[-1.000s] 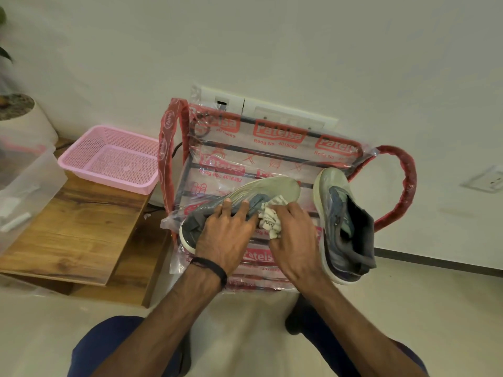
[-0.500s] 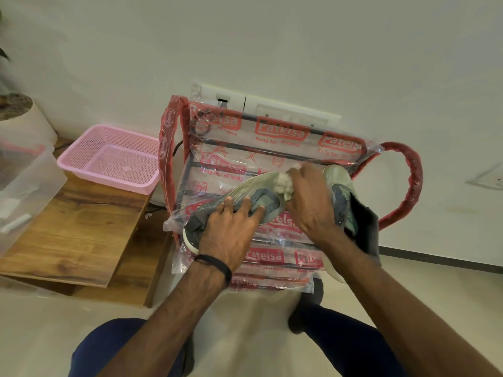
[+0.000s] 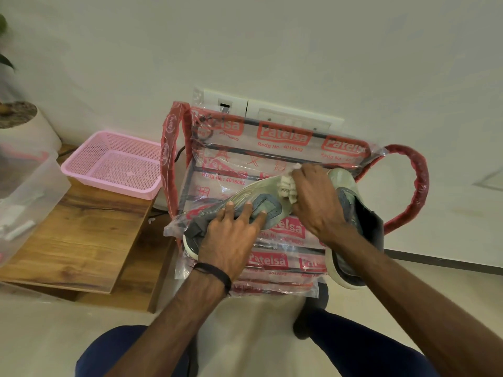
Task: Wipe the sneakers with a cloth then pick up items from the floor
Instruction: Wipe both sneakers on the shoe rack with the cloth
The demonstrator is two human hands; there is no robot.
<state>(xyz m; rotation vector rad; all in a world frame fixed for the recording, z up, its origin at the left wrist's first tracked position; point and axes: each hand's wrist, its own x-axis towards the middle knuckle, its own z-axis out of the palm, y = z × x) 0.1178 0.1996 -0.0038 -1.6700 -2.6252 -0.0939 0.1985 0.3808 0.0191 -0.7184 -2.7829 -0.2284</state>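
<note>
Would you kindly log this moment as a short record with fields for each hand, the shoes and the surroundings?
left hand: fingers spread, pressing down on the left sneaker
right hand: grips the cloth against that sneaker's sole
right sneaker: on its side beside it
support: plastic-wrapped rack
nearby: pink basket on wooden table

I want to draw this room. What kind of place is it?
Probably a room in a home. A plastic-wrapped chair stands against a wall with switch plates; beside it are a low wooden table, a pink basket and a potted plant.
</note>
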